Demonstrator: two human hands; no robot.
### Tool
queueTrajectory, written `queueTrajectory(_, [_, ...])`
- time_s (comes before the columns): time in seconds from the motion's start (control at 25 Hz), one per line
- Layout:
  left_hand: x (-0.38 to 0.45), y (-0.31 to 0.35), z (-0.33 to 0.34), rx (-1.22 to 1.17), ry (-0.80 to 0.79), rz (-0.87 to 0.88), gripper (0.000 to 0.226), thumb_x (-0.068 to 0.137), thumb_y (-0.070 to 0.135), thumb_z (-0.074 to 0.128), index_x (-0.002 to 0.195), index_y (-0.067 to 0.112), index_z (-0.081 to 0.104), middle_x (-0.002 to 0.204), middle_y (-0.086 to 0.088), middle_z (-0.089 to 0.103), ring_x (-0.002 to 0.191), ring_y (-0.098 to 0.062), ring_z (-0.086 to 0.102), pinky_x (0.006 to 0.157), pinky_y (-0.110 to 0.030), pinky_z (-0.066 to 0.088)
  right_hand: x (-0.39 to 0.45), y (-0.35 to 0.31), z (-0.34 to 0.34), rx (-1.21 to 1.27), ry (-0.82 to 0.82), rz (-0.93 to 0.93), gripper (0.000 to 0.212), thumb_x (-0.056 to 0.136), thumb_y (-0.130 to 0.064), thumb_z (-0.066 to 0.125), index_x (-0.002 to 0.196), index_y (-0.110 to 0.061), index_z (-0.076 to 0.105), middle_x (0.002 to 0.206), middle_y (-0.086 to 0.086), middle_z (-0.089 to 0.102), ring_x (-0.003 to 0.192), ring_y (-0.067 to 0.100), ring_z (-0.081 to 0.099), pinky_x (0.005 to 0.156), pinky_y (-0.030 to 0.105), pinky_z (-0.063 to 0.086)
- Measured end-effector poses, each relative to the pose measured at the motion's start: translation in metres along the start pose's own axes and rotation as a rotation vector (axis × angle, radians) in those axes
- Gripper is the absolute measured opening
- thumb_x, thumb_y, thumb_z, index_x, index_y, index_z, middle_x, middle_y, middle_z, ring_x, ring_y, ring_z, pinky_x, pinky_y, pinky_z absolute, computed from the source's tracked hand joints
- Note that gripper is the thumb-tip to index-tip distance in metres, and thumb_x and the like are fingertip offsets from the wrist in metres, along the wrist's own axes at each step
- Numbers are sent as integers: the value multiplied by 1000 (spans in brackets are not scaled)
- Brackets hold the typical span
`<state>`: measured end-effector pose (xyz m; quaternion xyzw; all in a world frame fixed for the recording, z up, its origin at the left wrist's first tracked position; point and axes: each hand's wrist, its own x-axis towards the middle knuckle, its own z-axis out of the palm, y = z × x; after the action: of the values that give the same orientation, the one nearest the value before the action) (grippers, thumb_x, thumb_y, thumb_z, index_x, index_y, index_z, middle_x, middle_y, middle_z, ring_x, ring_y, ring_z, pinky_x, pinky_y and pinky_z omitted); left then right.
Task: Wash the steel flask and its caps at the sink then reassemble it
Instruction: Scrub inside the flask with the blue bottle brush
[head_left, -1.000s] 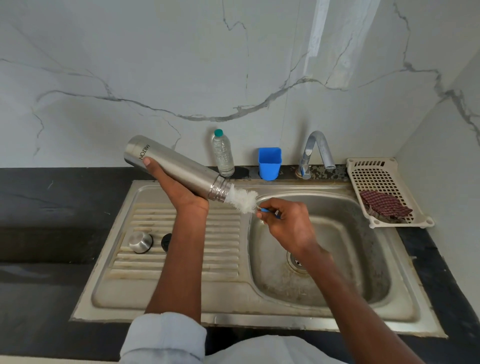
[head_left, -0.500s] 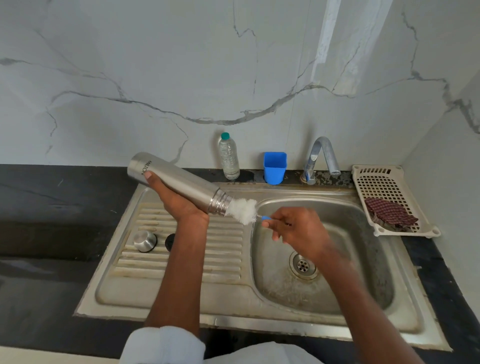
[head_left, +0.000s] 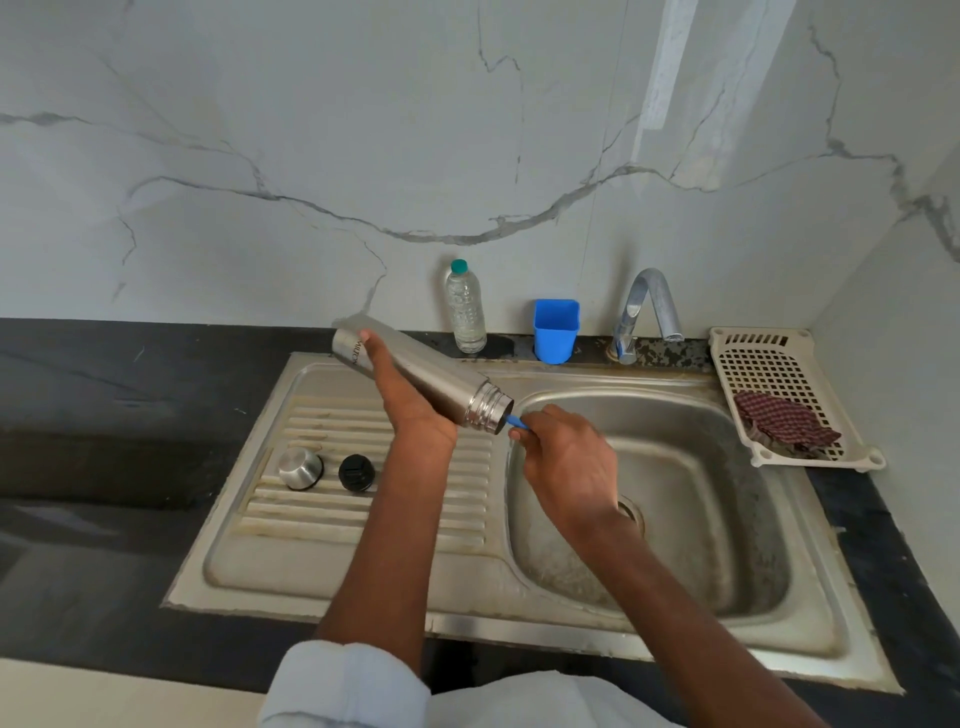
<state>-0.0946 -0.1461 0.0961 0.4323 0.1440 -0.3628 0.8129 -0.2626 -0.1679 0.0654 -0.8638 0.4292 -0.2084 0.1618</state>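
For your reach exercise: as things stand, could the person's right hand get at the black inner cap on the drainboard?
Probably not directly. The right hand grips the blue brush handle, and the left forearm crosses between it and the black inner cap. It would have to let go and reach over.

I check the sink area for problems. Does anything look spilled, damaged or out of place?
Nothing stands out. The steel cap and black cap stand on the drainboard, and a checked cloth lies crumpled in the basket.
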Motion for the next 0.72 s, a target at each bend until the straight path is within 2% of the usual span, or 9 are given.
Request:
queueTrajectory(0.12, [-6,0,6,-12,-132,19,73,86,73,69,129,14,58,104,-11,68,90,-30,71,75,-43,61,12,-7,-16,736,-393,476,38,103,-34,58,70,-16,67,54,-7,47,47,12,40,45,25,30])
queueTrajectory(0.2, [-6,6,1,2,-281,13,79,86,76,65,133,12,56,99,-13,70,92,-33,73,79,-44,60,15,-4,-24,1073,-602,671,45,105,-35,53,66,-16,62,51,-7,35,42,8,27,42,23,20])
queueTrajectory(0.24, [-3,9,-1,46,-304,20,83,87,77,63,139,13,55,107,-14,73,103,-35,74,86,-49,60,14,-1,-22,1005,-534,570,45,105,-36,54,66,-15,62,50,-6,38,42,10,29,44,25,23])
queueTrajectory(0.32, [-5,12,-1,148,-315,15,87,85,78,64,146,18,53,128,-17,71,119,-39,70,96,-60,57,4,5,-15,463,-186,239,41,103,-36,58,68,-15,64,53,-3,52,48,16,42,50,30,30])
queueTrajectory(0.44, [-17,-1,11,7,-109,-12,82,80,77,71,138,21,57,125,-15,72,110,-35,72,96,-58,58,-4,11,-15,-52,104,3,31,100,-36,62,75,-19,61,63,-2,59,53,24,41,52,29,28])
queueTrajectory(0.48, [-19,-6,14,-57,-51,25,80,81,79,68,134,20,60,118,-13,73,104,-32,73,94,-53,60,-2,8,-17,22,48,41,32,100,-37,62,73,-20,60,61,-3,57,53,23,42,53,29,29])
queueTrajectory(0.6, [-21,-12,13,-18,-222,42,89,80,87,60,124,11,61,99,-14,70,87,-30,70,82,-42,59,7,-1,-36,955,-460,596,44,104,-35,54,62,-21,54,53,-6,38,47,13,30,47,28,23])
queueTrajectory(0.64, [-20,-11,11,11,-296,33,91,79,87,61,126,9,61,102,-17,70,90,-32,70,83,-44,58,6,0,-39,1084,-535,679,45,105,-34,52,62,-20,53,52,-6,34,46,11,26,46,26,19])
queueTrajectory(0.72, [-14,-6,10,107,-330,37,93,82,83,63,139,9,59,122,-17,71,108,-33,71,92,-51,59,0,8,-35,890,-380,496,45,106,-33,52,63,-18,57,50,-5,42,47,16,36,48,28,25])
